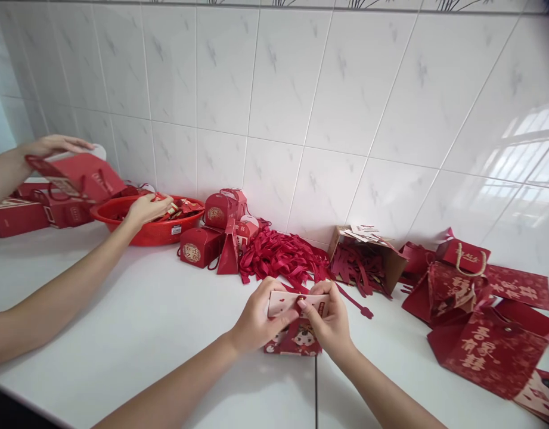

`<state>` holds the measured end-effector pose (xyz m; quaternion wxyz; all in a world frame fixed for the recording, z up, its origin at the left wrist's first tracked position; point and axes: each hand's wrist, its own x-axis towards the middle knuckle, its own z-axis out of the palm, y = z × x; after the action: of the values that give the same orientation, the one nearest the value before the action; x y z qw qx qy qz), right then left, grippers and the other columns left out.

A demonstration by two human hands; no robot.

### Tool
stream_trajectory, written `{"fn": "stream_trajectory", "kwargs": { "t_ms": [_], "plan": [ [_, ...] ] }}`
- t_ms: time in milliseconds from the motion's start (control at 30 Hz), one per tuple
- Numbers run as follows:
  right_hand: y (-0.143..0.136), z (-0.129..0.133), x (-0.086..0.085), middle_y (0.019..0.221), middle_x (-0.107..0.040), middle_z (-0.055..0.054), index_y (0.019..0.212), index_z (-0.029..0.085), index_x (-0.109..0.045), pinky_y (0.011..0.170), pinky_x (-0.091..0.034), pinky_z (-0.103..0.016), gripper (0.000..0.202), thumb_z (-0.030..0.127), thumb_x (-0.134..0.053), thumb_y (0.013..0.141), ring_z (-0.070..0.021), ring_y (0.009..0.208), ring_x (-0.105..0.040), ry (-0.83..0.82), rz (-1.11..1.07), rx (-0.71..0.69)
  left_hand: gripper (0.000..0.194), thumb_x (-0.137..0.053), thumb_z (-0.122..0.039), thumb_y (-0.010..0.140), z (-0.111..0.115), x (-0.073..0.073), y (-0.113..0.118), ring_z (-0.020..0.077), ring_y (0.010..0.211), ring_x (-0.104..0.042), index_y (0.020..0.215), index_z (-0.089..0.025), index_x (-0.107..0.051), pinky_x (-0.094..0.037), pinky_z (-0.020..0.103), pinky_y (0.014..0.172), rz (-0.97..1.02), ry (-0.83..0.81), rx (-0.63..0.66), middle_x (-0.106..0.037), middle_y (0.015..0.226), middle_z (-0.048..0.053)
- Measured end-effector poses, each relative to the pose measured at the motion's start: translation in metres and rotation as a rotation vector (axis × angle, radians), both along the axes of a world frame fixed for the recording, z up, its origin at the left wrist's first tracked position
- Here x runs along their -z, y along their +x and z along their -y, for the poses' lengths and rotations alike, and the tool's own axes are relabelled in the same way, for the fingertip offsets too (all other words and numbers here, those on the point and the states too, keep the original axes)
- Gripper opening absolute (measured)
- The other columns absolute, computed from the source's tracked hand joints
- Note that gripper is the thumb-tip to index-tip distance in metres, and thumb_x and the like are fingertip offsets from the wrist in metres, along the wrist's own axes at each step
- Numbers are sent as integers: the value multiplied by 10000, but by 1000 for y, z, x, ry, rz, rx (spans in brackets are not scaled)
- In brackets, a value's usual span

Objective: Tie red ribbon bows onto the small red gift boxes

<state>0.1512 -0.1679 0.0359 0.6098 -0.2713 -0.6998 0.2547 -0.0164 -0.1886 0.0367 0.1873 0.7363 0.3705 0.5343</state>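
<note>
At the near middle of the worktop in the head view, observed a small printed box, upright, held between left hand and right hand. Noted left fingers pinching the pale upper panel at its left side, thumb across the front; right fingers pinching the same panel farther right, thumb pressed near a small dark-red piece at the top middle. Found directly behind: a loose heap of red ribbons. Recorded just right of the heap: an open carton tipped on its side, with dark-red strips inside and pale cards on top. Sighted left of the heap: a group of red boxes, partly stacked, near a red basin of packets. Observed at left, a co-worker's one hand on a raised red gift box, the other hand over the basin, contact unclear. Logged at far right: red bag-like boxes with gold lettering, overlapping. Seen behind everything: a tiled wall.
</note>
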Motion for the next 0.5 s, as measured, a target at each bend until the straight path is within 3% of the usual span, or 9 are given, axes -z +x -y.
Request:
{"fn": "stream_trajectory", "kwargs": {
  "t_ms": [100, 233, 400, 500],
  "plan": [
    [2, 4, -4, 706, -487, 8, 795, 226, -433, 528, -411, -252, 187, 242, -618, 814, -134, 612, -489, 156, 9, 53, 564, -795, -358, 612, 2, 4, 4, 226, 963, -527, 1049, -218, -467, -457, 337, 819, -7, 39, -47, -483, 1044, 64],
    [7, 9, -12, 702, -484, 5, 811, 234, -436, 523, -403, -262, 183, 176, -609, 807, -142, 609, -488, 313, 90, 63, 415, -691, -293, 727, 1, 6, 6, 243, 1067, -495, 1070, -220, -467, -425, 385, 903, -75, 88, -148, -487, 1076, 83],
    [18, 3, -22, 692, -474, 11, 797, 230, -421, 510, -377, -263, 211, 198, -628, 788, -135, 577, -463, 371, 208, 189, 195, -573, -329, 827, -4, -3, -5, 146, 704, -549, 960, -212, -492, -457, 268, 640, -21, -93, -101, -568, 827, 9],
    [30, -6, -29, 663, -454, 27, 773, 230, -403, 501, -356, -257, 224, 229, -627, 787, -128, 556, -441, 337, 297, 266, 148, -576, -330, 830, -5, -19, -18, 135, 651, -543, 812, -188, -612, -435, 245, 603, -44, -161, -12, -604, 721, 12]
  ]
}}
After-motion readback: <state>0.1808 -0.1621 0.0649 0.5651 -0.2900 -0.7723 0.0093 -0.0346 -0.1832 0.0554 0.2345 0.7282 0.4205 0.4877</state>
